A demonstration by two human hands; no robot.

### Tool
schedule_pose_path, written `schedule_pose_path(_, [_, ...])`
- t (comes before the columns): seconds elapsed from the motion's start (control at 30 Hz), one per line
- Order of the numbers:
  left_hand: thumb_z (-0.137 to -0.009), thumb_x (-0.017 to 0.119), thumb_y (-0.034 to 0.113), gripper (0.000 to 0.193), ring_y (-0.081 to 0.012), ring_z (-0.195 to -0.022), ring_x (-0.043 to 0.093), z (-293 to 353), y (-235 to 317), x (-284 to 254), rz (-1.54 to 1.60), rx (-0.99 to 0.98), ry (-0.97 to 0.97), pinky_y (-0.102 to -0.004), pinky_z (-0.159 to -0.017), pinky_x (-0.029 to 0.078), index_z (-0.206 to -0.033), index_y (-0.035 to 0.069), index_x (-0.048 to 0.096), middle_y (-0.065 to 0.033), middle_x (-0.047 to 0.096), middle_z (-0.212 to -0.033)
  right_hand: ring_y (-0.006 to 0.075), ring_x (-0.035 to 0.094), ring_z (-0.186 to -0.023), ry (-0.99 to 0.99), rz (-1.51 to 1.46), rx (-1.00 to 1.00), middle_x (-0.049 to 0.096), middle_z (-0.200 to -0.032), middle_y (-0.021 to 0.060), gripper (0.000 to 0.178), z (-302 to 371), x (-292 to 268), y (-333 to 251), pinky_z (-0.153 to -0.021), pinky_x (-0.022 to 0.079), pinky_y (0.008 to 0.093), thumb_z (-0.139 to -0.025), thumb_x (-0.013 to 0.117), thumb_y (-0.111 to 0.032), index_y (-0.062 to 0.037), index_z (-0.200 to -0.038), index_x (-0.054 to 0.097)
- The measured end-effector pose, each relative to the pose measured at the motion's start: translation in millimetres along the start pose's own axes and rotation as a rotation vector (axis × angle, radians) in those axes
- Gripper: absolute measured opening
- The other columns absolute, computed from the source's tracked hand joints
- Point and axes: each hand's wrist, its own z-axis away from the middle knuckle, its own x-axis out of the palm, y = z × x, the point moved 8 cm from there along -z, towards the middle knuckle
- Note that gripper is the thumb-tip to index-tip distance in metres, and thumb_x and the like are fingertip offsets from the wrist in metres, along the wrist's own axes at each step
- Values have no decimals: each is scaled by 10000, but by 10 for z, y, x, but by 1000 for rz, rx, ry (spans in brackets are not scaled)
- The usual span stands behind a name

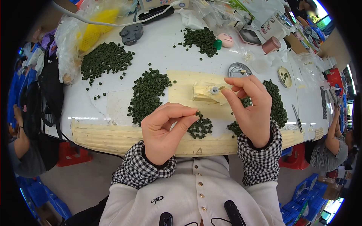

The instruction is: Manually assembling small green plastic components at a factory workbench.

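My left hand (164,130) pinches a small dark green piece (198,113) between thumb and forefinger, above a small heap of like pieces (200,128). My right hand (250,103) is closed in a pinch beside a pale yellow, tape-covered block (201,92) with a grey, round-tipped part (215,90) on it. What sits between the right fingertips is too small to name. Larger heaps of green pieces lie left of my left hand (147,92) and right of my right hand (277,103). Checked cuffs cover both wrists.
More green pieces (105,62) are piled at the far left and far middle (200,41). Tweezers (297,117) lie at the right, below a small round dish (284,77). A metal tin (239,70), a pink spool (271,45) and plastic bags (68,49) stand around. People sit at both sides.
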Motion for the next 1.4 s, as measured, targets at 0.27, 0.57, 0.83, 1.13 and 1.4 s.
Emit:
schedule_pose_path(0.27, [-820, 686, -98, 174, -141, -836, 639, 11, 13, -11, -64, 34, 26, -240, -717, 492, -980, -31, 699, -113, 691, -947, 142, 565, -632, 48, -90, -13, 610, -785, 79, 100, 1, 3, -30, -589, 462, 238, -812, 720, -20, 2, -907, 695])
schedule_pose_path(0.57, [-782, 716, -80, 168, -167, -789, 656, -1, 62, 44, -203, 74, -4, -259, -694, 500, -937, -17, 707, -111, 703, -886, 215, 639, -748, -40, -453, -169, 636, -873, 116, 108, 102, 62, -328, -682, 512, 283, -893, 661, -46, 30, -931, 593])
schedule_pose_path(0.83, [-774, 718, -82, 156, -185, -784, 663, -14, 75, 69, -220, 86, -23, -272, -701, 509, -915, -18, 702, -115, 704, -878, 166, 656, -852, -232, -486, -60, 627, -919, 126, 210, 133, 184, -330, -774, 503, 262, -1010, 505, -180, 28, -995, 482])
schedule_pose_path(1.13, [-771, 715, -88, 156, -189, -790, 668, -14, 72, 65, -231, 86, -24, -276, -708, 513, -912, -22, 702, -120, 707, -881, 170, 654, -848, -255, -370, -162, 628, -921, 131, 192, 113, 164, -388, -777, 511, 270, -1009, 503, -156, 36, -1000, 500])
schedule_pose_path(1.4, [-773, 715, -88, 169, -180, -795, 668, -6, 76, 63, -234, 92, -12, -266, -718, 508, -928, -21, 712, -116, 710, -881, 191, 627, -677, 203, -310, -90, 620, -811, 96, 74, 43, -37, -149, -640, 513, 261, -901, 646, -28, 17, -903, 587])
